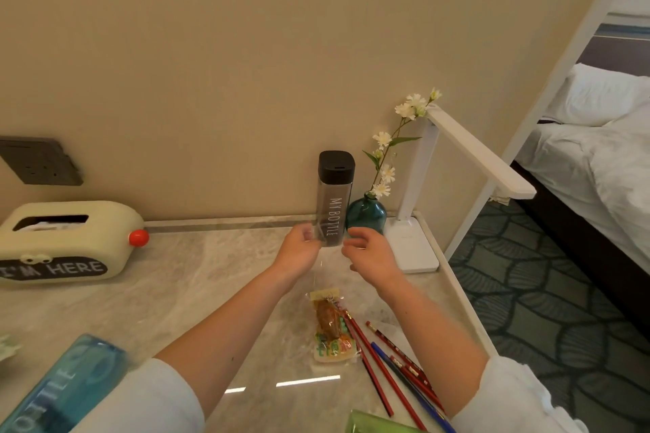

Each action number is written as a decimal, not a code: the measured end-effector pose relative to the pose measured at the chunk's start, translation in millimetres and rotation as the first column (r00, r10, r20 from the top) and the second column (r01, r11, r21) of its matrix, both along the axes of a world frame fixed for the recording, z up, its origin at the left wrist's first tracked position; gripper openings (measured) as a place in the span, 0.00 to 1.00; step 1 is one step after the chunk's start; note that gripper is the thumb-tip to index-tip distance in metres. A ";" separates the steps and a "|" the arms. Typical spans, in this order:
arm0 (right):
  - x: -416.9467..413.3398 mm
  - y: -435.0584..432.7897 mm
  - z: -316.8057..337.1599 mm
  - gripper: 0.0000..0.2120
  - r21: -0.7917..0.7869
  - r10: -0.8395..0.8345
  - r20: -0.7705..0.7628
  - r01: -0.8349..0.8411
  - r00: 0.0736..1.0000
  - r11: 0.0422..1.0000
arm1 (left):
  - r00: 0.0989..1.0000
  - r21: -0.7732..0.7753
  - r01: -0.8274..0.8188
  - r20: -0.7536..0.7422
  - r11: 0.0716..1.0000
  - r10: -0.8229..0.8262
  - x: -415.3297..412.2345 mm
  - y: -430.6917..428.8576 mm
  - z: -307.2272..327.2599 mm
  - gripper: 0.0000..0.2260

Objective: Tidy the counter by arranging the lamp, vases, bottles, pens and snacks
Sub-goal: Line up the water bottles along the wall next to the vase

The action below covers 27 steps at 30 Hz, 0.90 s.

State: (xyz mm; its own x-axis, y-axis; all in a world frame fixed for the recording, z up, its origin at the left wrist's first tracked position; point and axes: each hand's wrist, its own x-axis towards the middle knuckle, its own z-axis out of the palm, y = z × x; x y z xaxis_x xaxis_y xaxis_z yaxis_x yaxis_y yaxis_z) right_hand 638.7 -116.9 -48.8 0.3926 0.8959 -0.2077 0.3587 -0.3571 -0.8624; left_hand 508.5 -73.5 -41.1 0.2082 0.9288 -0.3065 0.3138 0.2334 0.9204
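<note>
While the dark bottle [334, 200] stands upright by the wall, both hands flank its base. The left hand [299, 250] touches it with loosely curled fingers; the right hand [369, 253] hangs open just beside it.

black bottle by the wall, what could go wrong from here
1. The black bottle is tall and narrow, standing right beside the teal vase; a nudge from the left hand or right hand, both at its base, might tip it into the vase.
2. The flower stem leans toward the lamp, so the vase could topple easily.
3. The pencils lie loose near the counter's edge and could roll off.
</note>
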 end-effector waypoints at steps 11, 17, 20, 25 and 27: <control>-6.8 -73.2 -6.3 0.13 0.067 0.131 0.107 -0.138 0.986 0.988 | 0.996 0.040 -0.086 0.019 0.996 0.085 -11.7 -88.7 -18.6 0.16; -4.2 -107.7 -11.1 0.11 0.104 0.157 0.124 -0.171 0.980 0.980 | 0.995 0.146 -0.053 0.087 0.988 0.040 -15.5 -137.4 -27.6 0.14; -2.8 -124.6 -11.8 0.10 0.115 0.144 0.093 -0.154 0.985 0.981 | 0.995 0.205 0.026 0.084 0.978 -0.044 -17.3 -157.4 -27.7 0.13; -1.3 -158.5 -7.8 0.11 0.110 0.096 0.087 -0.105 0.992 0.988 | 0.983 0.259 0.186 -0.038 0.948 -0.182 -21.1 -195.1 -27.9 0.13; -0.6 -170.8 -7.8 0.11 0.091 0.104 0.120 -0.115 0.987 0.989 | 0.967 0.286 0.250 -0.132 0.925 -0.220 -22.4 -207.2 -28.7 0.16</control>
State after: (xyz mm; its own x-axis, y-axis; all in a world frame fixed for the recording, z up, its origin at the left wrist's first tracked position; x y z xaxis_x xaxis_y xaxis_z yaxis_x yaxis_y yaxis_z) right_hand 638.1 -287.7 -56.6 0.3074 0.9484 -0.0770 0.4891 -0.2269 -0.8422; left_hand 486.2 -280.6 -69.7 0.4152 0.9082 -0.0525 0.4157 -0.1381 0.8990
